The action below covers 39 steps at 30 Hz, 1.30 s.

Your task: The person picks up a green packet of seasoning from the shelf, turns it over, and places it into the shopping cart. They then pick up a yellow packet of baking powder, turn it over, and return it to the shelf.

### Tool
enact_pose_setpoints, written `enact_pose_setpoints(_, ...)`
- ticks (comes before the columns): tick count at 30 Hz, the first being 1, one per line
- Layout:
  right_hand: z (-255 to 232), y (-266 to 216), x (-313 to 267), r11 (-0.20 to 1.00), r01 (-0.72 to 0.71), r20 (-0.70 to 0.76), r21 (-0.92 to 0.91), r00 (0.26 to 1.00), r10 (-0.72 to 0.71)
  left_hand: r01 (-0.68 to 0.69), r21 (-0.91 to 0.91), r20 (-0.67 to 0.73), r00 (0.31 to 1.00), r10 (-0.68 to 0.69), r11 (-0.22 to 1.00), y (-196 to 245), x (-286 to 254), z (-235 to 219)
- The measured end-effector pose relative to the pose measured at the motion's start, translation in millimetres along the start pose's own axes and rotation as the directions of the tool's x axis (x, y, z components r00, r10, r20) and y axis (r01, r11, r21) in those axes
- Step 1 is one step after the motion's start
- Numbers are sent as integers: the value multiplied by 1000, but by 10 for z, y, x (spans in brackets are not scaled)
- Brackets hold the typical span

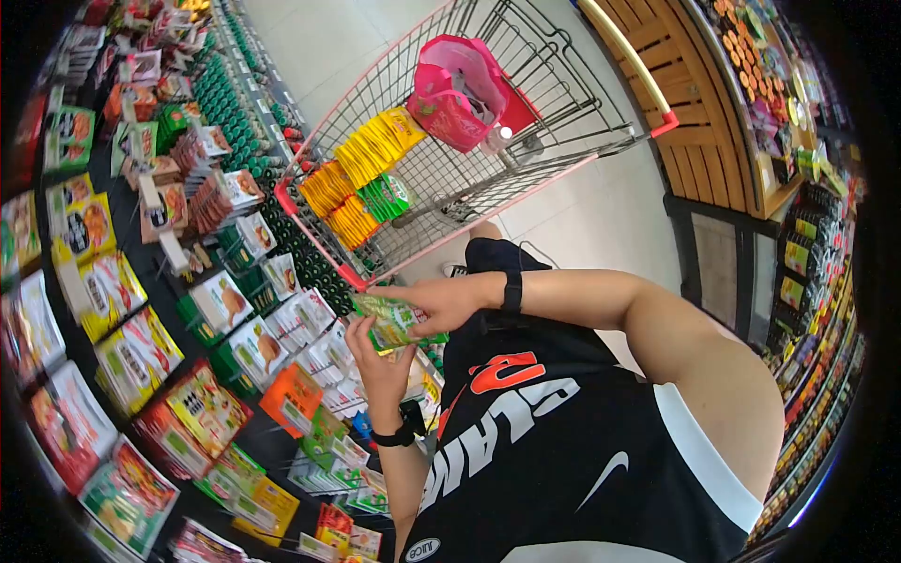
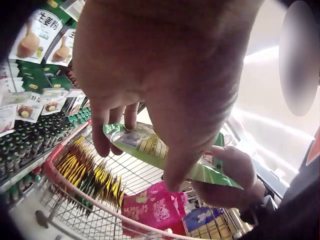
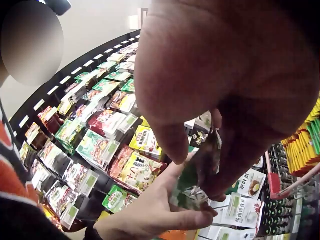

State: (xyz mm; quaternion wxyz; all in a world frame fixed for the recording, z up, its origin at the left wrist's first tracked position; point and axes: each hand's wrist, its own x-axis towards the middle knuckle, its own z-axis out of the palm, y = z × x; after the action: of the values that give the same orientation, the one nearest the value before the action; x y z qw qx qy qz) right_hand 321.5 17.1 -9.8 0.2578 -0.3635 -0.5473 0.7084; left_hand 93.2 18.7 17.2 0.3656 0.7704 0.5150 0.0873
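Both hands are on one green and clear plastic seasoning packet [image 1: 387,324], held in front of the body beside the shelf. My left hand [image 1: 383,373] pinches it from below, with the thumb on one side and fingers on the other. My right hand [image 1: 458,300] grips it from above, fingers lying across its face. In the left wrist view the packet [image 2: 145,149] hangs tilted over the cart. Its printing is partly hidden by fingers. The right wrist view shows the packet [image 3: 192,190] edge-on between both hands.
A wire shopping cart [image 1: 349,274] stands ahead, holding yellow packets [image 1: 380,145], green packets [image 1: 385,197] and a pink bag [image 1: 460,94]. Racks of hanging seasoning packets [image 1: 141,352] and rows of green-capped bottles [image 1: 225,122] line the left. A wooden slatted display [image 1: 690,103] is at right.
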Motion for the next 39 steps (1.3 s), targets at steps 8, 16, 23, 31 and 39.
enact_pose_setpoints(8,-490,370,196,987,160,-141,2,977,-158,57,83,109,992,-66,995,243,676,128)
enact_pose_setpoints(16,-922,413,272,993,-34,25,112,999,32,205,69,135,968,-212,976,455,886,130)
enact_pose_setpoints(23,-897,517,331,991,37,-46,131,998,-31,163,118,111,978,-176,979,492,852,223)
enact_pose_setpoints(31,-852,625,333,972,35,-88,233,996,-15,138,120,116,982,-152,983,573,972,139)
enact_pose_setpoints(39,-777,609,308,978,51,-52,202,998,-41,156,96,95,982,-165,983,587,794,162)
